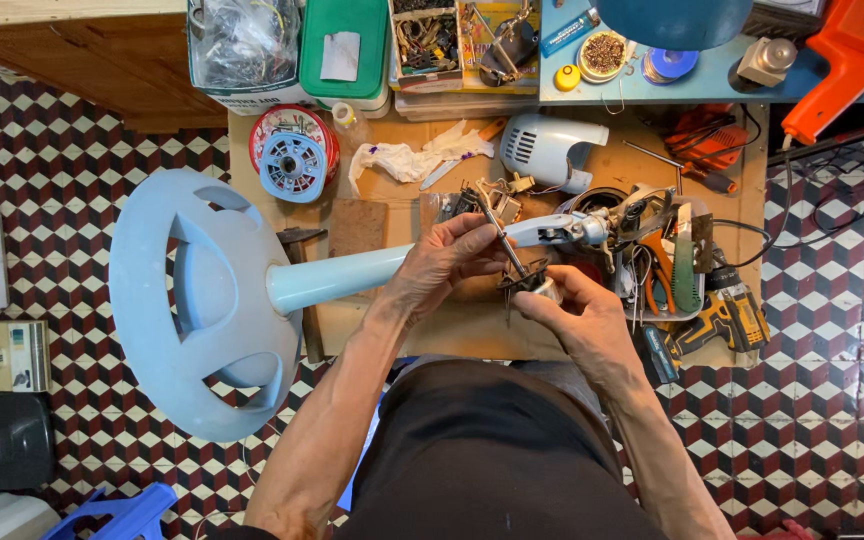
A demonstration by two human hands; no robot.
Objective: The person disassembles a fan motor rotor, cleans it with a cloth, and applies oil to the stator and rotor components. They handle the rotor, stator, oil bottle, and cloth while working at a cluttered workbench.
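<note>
Far left: round pale-blue plastic fan base (pixel 202 300) tipped on its side, its pale-blue stem (pixel 342 278) laid flat across the low wooden workbench (pixel 472 330), likely to bring the top end within reach. Centre: left hand (pixel 447 262) closed around a thin metal shaft (pixel 502 245), holding it angled over the bench. Just right: right hand (pixel 572 315) pinching the small dark motor piece (pixel 527 282) at the shaft's lower end, apparently steadying it. Farther right: yellow-and-black cordless drill (pixel 722 318) lying idle at the bench edge.
</note>
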